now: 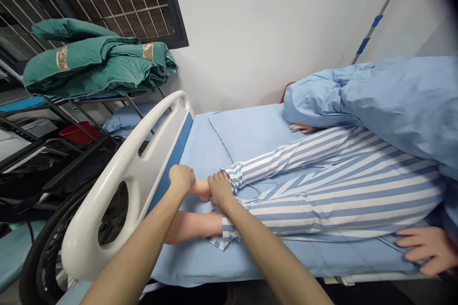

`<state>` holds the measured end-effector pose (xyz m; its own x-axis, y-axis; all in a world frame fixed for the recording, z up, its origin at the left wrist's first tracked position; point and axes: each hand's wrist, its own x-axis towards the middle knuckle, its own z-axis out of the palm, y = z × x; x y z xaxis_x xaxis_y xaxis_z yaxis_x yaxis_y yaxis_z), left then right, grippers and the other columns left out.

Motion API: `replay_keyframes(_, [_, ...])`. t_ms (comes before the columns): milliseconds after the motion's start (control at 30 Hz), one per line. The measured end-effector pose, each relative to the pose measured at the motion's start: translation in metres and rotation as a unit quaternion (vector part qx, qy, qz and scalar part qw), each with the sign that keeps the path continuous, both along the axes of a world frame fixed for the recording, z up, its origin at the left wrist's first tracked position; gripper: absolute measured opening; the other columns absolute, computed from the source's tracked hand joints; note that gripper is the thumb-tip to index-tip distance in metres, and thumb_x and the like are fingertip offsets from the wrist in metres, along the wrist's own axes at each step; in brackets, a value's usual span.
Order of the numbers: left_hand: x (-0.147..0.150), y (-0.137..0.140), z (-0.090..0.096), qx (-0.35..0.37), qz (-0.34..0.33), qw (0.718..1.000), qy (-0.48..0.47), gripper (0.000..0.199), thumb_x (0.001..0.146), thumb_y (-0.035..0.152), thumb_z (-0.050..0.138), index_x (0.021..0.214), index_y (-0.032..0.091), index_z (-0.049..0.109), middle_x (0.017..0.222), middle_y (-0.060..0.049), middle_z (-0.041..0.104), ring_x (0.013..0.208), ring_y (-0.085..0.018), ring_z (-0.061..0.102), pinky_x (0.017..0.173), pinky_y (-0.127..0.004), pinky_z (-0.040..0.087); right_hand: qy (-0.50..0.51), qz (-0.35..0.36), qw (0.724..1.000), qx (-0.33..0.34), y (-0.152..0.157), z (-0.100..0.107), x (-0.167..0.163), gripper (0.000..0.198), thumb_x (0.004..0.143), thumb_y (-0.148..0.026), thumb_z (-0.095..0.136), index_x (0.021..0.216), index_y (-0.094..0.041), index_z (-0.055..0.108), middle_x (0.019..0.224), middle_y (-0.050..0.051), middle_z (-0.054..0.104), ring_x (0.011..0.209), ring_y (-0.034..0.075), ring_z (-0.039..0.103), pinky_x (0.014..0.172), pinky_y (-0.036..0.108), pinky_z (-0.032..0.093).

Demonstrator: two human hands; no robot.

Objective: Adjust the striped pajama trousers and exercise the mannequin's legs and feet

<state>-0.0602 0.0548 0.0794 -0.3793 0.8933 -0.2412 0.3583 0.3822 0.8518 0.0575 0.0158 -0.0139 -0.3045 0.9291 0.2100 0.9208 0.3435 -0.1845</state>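
Observation:
On the bed lies a figure, seemingly a care mannequin, in blue-and-white striped trousers [322,200]. My left hand [182,177] is closed around the toe end of its far foot [202,189], hiding most of that foot. Close beside it, my right hand [221,188] wraps the ankle of the same leg, just below the trouser cuff [234,176]. The near foot [195,226] lies on the sheet, partly behind my left forearm. Blue cloth [390,95] covers the upper body. One mannequin hand [429,248] rests palm-down at the bed's near edge.
A white footboard [129,167] rises at the left end of the light-blue mattress [246,126]. Beyond it stand a wheelchair wheel [46,248], a rack with folded green quilts [96,66] and a red basin [79,132]. A white wall [232,33] runs behind the bed.

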Motion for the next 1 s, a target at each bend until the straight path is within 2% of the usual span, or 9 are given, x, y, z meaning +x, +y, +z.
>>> replay_keyframes(100, [0.003, -0.011, 0.0, 0.018, -0.033, 0.997, 0.065, 0.036, 0.064, 0.007, 0.049, 0.036, 0.015, 0.029, 0.07, -0.018, 0.054, 0.125, -0.035, 0.022, 0.087, -0.047, 0.034, -0.001, -0.003, 1.0, 0.005, 0.001, -0.002, 0.001, 0.039, 0.06, -0.022, 0.058, 0.097, -0.016, 0.05, 0.096, 0.009, 0.052, 0.096, 0.022, 0.042, 0.099, 0.037, 0.01])
replay_keyframes(200, [0.001, -0.029, -0.002, 0.073, -0.063, 0.987, 0.13, 0.027, 0.063, 0.005, 0.049, 0.041, 0.015, 0.036, 0.083, -0.02, 0.056, 0.122, -0.035, 0.027, 0.091, -0.048, 0.031, -0.002, -0.002, 1.0, 0.003, 0.001, -0.002, 0.001, 0.039, 0.06, -0.021, 0.058, 0.098, -0.017, 0.049, 0.096, 0.008, 0.052, 0.096, 0.022, 0.041, 0.098, 0.035, 0.01])
replay_keyframes(300, [-0.005, -0.047, -0.003, 0.153, -0.1, 0.955, 0.234, 0.013, 0.067, 0.008, 0.049, 0.055, 0.014, 0.05, 0.092, -0.022, 0.055, 0.114, -0.034, 0.037, 0.088, -0.046, 0.035, -0.005, 0.002, 1.0, -0.004, 0.0, -0.001, 0.001, 0.043, 0.058, -0.021, 0.061, 0.099, -0.017, 0.049, 0.098, 0.009, 0.052, 0.098, 0.022, 0.04, 0.097, 0.035, 0.011])
replay_keyframes(333, [-0.006, -0.051, -0.002, 0.153, -0.111, 0.939, 0.286, 0.01, 0.069, 0.01, 0.047, 0.063, 0.013, 0.055, 0.094, -0.023, 0.054, 0.111, -0.034, 0.041, 0.086, -0.045, 0.037, -0.005, 0.002, 1.0, -0.006, 0.0, -0.001, 0.0, 0.044, 0.057, -0.022, 0.062, 0.099, -0.017, 0.049, 0.099, 0.009, 0.052, 0.098, 0.022, 0.04, 0.097, 0.035, 0.011])
replay_keyframes(467, [-0.01, -0.055, 0.01, 0.03, -0.17, 0.86, 0.479, 0.026, 0.077, 0.011, 0.037, 0.086, 0.009, 0.062, 0.094, -0.02, 0.057, 0.099, -0.027, 0.052, 0.081, -0.039, 0.041, -0.01, 0.01, 1.0, -0.015, -0.002, -0.001, 0.001, 0.047, 0.058, -0.026, 0.063, 0.101, -0.016, 0.048, 0.101, 0.01, 0.051, 0.101, 0.023, 0.038, 0.097, 0.036, 0.009])
replay_keyframes(667, [-0.005, -0.031, 0.027, -0.076, -0.247, 0.784, 0.564, 0.026, 0.074, 0.01, 0.042, 0.085, 0.009, 0.066, 0.088, -0.017, 0.064, 0.088, -0.024, 0.058, 0.075, -0.036, 0.043, -0.021, 0.018, 0.999, -0.02, -0.001, -0.003, 0.001, 0.046, 0.058, -0.027, 0.062, 0.101, -0.017, 0.047, 0.102, 0.01, 0.051, 0.101, 0.023, 0.039, 0.097, 0.037, 0.009])
replay_keyframes(833, [-0.001, -0.006, 0.022, -0.14, -0.27, 0.744, 0.595, 0.023, 0.07, 0.014, 0.049, 0.084, 0.008, 0.067, 0.085, -0.018, 0.065, 0.083, -0.027, 0.06, 0.064, -0.037, 0.046, -0.042, 0.012, 0.999, -0.022, -0.001, -0.002, 0.0, 0.043, 0.062, -0.021, 0.056, 0.104, -0.017, 0.045, 0.103, 0.01, 0.05, 0.1, 0.023, 0.039, 0.097, 0.037, 0.01])
replay_keyframes(1000, [-0.003, 0.003, 0.013, -0.15, -0.284, 0.732, 0.6, 0.024, 0.07, 0.015, 0.049, 0.085, 0.008, 0.067, 0.081, -0.017, 0.065, 0.079, -0.026, 0.061, 0.061, -0.035, 0.046, -0.052, 0.009, 0.999, -0.01, -0.001, -0.004, -0.001, 0.044, 0.06, -0.022, 0.058, 0.102, -0.017, 0.045, 0.102, 0.01, 0.05, 0.099, 0.024, 0.039, 0.097, 0.037, 0.01])
